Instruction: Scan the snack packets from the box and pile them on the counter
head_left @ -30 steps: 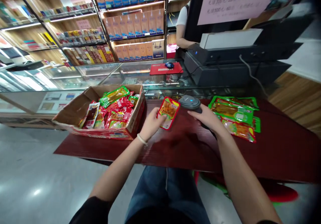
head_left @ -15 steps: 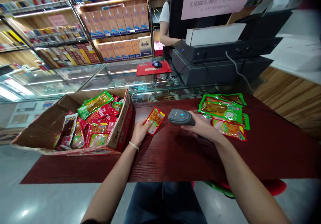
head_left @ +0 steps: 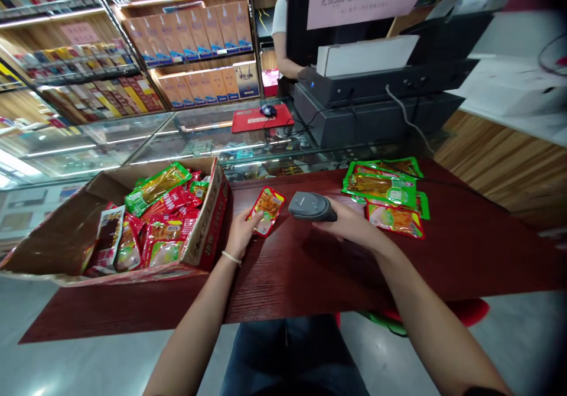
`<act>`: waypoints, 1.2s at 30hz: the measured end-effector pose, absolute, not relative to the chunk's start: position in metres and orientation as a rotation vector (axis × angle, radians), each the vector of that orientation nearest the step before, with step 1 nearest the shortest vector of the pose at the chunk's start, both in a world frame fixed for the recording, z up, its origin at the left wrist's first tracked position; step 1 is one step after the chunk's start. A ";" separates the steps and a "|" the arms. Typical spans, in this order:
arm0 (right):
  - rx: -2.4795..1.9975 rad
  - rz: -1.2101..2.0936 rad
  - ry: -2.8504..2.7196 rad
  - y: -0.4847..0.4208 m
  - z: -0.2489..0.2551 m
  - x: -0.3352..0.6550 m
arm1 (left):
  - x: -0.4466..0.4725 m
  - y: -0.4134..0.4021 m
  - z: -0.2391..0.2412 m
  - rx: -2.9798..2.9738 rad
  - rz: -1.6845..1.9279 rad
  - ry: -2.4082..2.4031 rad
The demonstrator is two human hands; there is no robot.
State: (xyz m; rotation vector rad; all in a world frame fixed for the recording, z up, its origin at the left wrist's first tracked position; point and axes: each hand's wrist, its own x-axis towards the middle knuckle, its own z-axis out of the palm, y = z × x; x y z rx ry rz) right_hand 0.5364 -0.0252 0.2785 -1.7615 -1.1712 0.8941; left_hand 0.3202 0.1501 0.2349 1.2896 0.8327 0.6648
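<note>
My left hand (head_left: 243, 230) grips a small red snack packet (head_left: 266, 210) by its lower edge, holding it just above the dark red table (head_left: 310, 272). My right hand (head_left: 349, 224) is closed round a grey barcode scanner (head_left: 309, 206), whose head points left toward the packet, a few centimetres from it. A cardboard box (head_left: 66, 236) full of red and green snack packets (head_left: 159, 213) stands left of my left hand. Several green and red packets (head_left: 387, 198) lie in a loose pile on the table right of the scanner.
A glass display counter (head_left: 177, 142) runs behind the table, with a red mouse pad and mouse (head_left: 266, 112) on it. A black till and printer (head_left: 381, 94) stand at the back right; another person's arm (head_left: 283, 47) shows behind them. Shelves of goods (head_left: 133, 59) fill the back left.
The packet in my left hand has come down from a raised, upright hold to low over the table. The scanner has stayed beside it. My view has shifted right and back.
</note>
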 end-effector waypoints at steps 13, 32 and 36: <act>-1.976 0.259 -0.844 -0.136 0.279 0.570 | 0.369 0.116 0.232 1.904 0.721 0.636; -1.819 0.387 -0.407 -0.231 0.291 0.611 | 0.537 0.025 0.228 2.602 0.290 -0.121; -1.836 0.517 -0.626 -0.199 0.306 0.605 | 0.497 0.038 0.253 2.533 0.499 -0.031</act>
